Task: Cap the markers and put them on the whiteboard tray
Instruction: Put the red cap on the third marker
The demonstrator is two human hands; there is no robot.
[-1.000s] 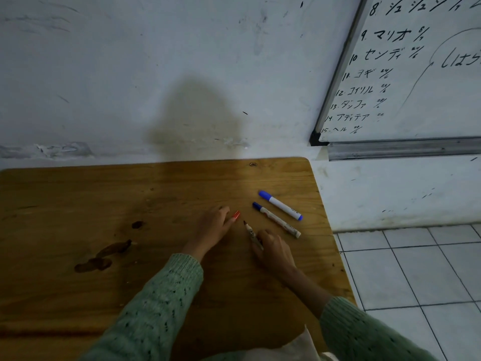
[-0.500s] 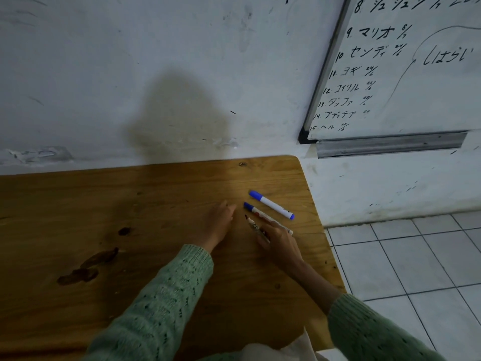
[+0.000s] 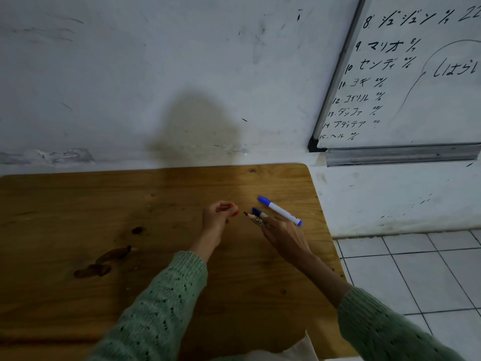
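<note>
Desk (image 3: 78,204): wooden, set against the white wall; dark stains (image 3: 101,261) sit on its left part.
Your left hand (image 3: 217,217): raised just above the desk near its middle, green knitted sleeve (image 3: 161,303) on the arm; fingers curled in and closed on a small red cap (image 3: 235,213), pinched at the fingertips.
Uncapped marker (image 3: 253,218): held in your right hand, its dark tip bare and pointing left toward the red cap, a small gap between tip and cap.
Your right hand (image 3: 283,235): just right of the left one; fingers closed round the marker's barrel, index finger stretched forward.
Second marker (image 3: 257,212): lies on the desk just behind the held one; only its blue-capped end shows, the rest hidden by your right hand.
Third marker (image 3: 279,210): white barrel, blue cap on, lying free on the desk at a slant, near the right edge, just beyond your right fingertips.
Whiteboard (image 3: 416,74): on the wall at upper right, covered with black writing.
Whiteboard tray (image 3: 400,155): grey metal ledge under the board, well apart from the markers.
</note>
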